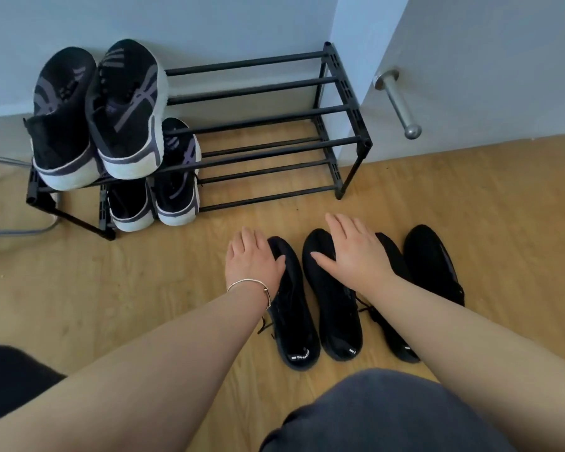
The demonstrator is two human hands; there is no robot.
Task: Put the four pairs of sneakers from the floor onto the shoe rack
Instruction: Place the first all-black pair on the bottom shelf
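Note:
A black two-tier shoe rack stands against the wall. One pair of black sneakers with white soles rests on the left of its top tier, and a second such pair sits below on the bottom tier. Several all-black sneakers lie side by side on the wooden floor, toes toward the rack: the leftmost, one beside it, one partly hidden under my right arm, and the rightmost. My left hand hovers open over the leftmost sneaker's toe. My right hand is spread open above the two middle sneakers.
The right side of both rack tiers holds nothing. A white door with a metal lever handle stands just right of the rack. A grey cable runs along the floor at the left. My dark-clothed knees fill the bottom edge.

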